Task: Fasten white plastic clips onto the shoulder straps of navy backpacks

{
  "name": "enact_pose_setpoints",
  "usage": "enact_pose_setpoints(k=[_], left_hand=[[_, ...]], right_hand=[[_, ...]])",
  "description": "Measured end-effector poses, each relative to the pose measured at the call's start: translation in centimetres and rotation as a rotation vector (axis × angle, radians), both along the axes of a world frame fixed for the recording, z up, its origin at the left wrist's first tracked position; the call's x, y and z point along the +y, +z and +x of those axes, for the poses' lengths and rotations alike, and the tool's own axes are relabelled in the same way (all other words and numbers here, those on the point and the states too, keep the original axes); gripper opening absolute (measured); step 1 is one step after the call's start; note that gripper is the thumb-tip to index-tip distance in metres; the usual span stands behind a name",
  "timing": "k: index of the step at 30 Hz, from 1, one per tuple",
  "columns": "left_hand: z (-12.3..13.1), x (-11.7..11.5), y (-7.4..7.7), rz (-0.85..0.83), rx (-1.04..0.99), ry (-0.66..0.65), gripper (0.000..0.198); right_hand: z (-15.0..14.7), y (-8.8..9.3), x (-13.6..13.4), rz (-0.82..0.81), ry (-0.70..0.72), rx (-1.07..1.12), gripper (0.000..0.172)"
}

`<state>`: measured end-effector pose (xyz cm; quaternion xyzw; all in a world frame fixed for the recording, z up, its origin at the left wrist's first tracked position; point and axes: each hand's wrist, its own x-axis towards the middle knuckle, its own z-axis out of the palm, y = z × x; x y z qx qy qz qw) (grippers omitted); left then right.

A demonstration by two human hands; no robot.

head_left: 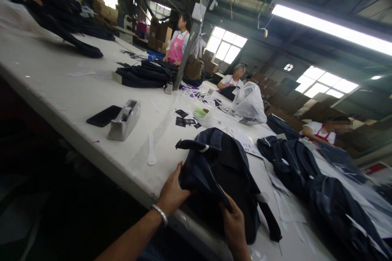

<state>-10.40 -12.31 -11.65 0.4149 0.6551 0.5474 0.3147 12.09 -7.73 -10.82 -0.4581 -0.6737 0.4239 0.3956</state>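
A dark navy backpack [232, 167] lies at the near edge of the white table [122, 163], its straps showing at the upper left and lower right. My left hand [174, 189], with a silvery bracelet at the wrist, grips the left side of the fabric, fingertips partly hidden by it. On the right, my right hand [233, 216] has its fingers wrapped round a raised fold of the same backpack. Between the two hands the cloth bulges up.
Left of the backpack are a tape dispenser [125, 121], a black phone [104, 116] and a white strip [151, 151]. Black tags [185, 120] and a plastic bag [249, 102] lie beyond. More backpacks [330, 195] line the right. Several people work around the table; a metal post [186, 57] rises from it.
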Motion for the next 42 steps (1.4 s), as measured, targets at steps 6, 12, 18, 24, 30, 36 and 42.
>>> enact_pose_setpoints(k=[6, 12, 18, 24, 30, 36, 42], left_hand=[[0.2, 0.2, 0.3, 0.060, -0.177, -0.004, 0.079], [0.3, 0.0, 0.3, 0.098, -0.189, 0.010, 0.053], [-0.2, -0.6, 0.8, 0.042, 0.261, 0.168, 0.043], [-0.9, -0.4, 2.7, -0.031, 0.131, 0.008, 0.058], [-1.2, -0.5, 1.4, -0.038, -0.135, 0.016, 0.035], [-3.3, -0.5, 0.3, -0.121, -0.814, 0.041, 0.045], [-2.7, -2.4, 0.6, 0.011, -0.608, 0.215, 0.042]], right_hand=[[-0.7, 0.0, -0.5, 0.048, 0.053, -0.023, 0.040], [-0.7, -0.5, -0.7, 0.099, 0.064, -0.042, 0.038], [-0.9, -0.4, -0.9, 0.162, 0.093, -0.075, 0.038], [-0.9, -0.5, -1.1, 0.242, 0.134, -0.131, 0.039], [-0.8, -1.9, -1.1, 0.501, 0.220, -0.392, 0.053], [-1.3, -2.4, -2.3, 0.784, 0.314, -0.727, 0.075], [-2.1, -1.9, -5.4, 0.742, 0.238, -0.841, 0.075]])
